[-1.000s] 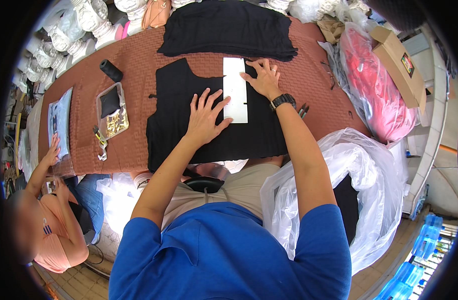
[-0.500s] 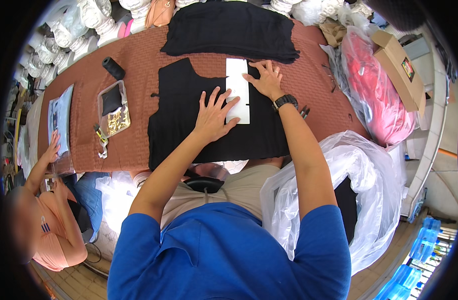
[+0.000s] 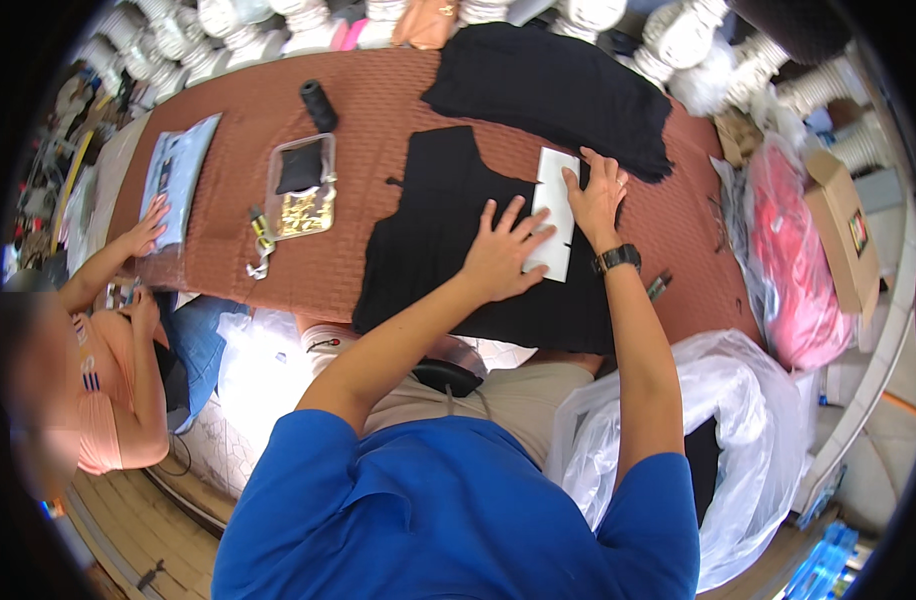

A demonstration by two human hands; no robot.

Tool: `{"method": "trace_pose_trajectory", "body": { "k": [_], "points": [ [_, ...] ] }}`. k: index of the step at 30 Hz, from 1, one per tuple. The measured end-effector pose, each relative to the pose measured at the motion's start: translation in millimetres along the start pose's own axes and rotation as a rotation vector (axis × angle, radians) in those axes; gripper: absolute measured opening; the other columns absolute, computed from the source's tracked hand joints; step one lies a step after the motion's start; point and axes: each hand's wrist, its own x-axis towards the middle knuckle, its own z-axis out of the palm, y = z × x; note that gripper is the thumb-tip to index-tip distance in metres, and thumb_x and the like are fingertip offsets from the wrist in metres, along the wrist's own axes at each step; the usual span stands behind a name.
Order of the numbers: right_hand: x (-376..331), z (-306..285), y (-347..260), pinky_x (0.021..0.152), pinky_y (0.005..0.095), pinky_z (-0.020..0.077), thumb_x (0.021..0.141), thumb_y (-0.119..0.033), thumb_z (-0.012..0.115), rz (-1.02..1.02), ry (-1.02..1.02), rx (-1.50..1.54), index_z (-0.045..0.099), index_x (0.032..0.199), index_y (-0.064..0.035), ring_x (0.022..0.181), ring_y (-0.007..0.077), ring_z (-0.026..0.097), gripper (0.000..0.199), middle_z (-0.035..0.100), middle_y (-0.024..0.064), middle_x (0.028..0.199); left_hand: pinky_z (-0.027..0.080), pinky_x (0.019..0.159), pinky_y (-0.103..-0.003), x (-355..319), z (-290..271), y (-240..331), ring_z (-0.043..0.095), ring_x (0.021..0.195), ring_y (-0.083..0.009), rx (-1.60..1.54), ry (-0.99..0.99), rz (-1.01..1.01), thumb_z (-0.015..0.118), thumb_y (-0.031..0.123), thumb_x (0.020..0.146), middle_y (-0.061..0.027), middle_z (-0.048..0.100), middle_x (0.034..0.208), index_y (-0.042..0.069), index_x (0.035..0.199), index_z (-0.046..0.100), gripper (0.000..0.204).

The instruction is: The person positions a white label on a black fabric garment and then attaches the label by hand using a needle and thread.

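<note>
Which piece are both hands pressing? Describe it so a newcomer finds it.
On the brown woven table, a flat black fabric piece lies nearest the person. The white rectangular card lies on its right part, under left hand and right hand; it's the only white thing there.

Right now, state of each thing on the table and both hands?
Black garment: spread flat on the table.
White card: flat on the garment, under both hands.
Left hand: open, fingers spread, pressing garment and card edge.
Right hand: open, flat on the card.
Black fabric: lying apart, loosely spread.
Clear tray: open, holds a black piece and gold bits.
Spool: lying on its side.
</note>
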Motion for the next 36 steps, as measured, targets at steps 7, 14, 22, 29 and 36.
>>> {"method": "trace_pose_trajectory", "body": {
  "k": [7,14,22,29,36],
  "points": [
    [-27,30,-224,0.090,0.0434,0.0484,0.080,-0.006,0.073,-0.784,-0.240,0.577,0.070,0.097,-0.0051,0.101,0.0331,0.061,0.017,0.066,0.0116,0.098,0.014,0.118,-0.067,-10,24,-11,0.022,0.151,-0.0364,-0.048,0.237,0.055,0.060,0.048,0.091,-0.0018,0.035,0.162,0.022,0.145,0.053,0.061],
    [-51,114,-331,0.080,0.0406,0.0572,0.079,0.002,0.065,-0.983,-0.436,0.221,0.072,0.081,0.0002,0.094,0.0319,0.069,0.008,0.071,0.0164,0.092,0.016,0.118,-0.067,-3,1,1,0.025,0.150,-0.0369,-0.100,0.054,-0.007,0.066,0.044,0.089,-0.0045,0.037,0.160,0.017,0.144,0.054,0.062],
    [-54,130,-343,0.073,0.0420,0.0600,0.081,0.000,0.066,-0.968,-0.521,0.146,0.072,0.084,-0.0002,0.089,0.0341,0.073,0.008,0.070,0.0206,0.089,0.016,0.118,-0.067,-6,-1,-1,0.025,0.150,-0.0368,-0.118,0.059,-0.030,0.066,0.044,0.089,-0.0046,0.038,0.159,0.017,0.142,0.056,0.060],
    [-49,143,-341,0.079,0.0447,0.0581,0.079,0.001,0.068,-0.897,-0.624,0.239,0.072,0.088,0.0004,0.095,0.0364,0.071,0.010,0.069,0.0214,0.092,0.014,0.118,-0.067,-4,0,-5,0.023,0.150,-0.0365,-0.088,0.036,-0.029,0.063,0.044,0.091,-0.0045,0.038,0.159,0.019,0.144,0.054,0.060],
    [-54,156,-327,0.080,0.0420,0.0552,0.082,-0.007,0.066,-0.943,-0.405,0.139,0.074,0.083,-0.0034,0.093,0.0329,0.069,0.008,0.071,0.0163,0.091,0.014,0.118,-0.069,1,5,2,0.022,0.150,-0.0359,-0.107,0.023,-0.021,0.065,0.045,0.091,-0.0021,0.036,0.159,0.022,0.144,0.052,0.059]
  ]
}}
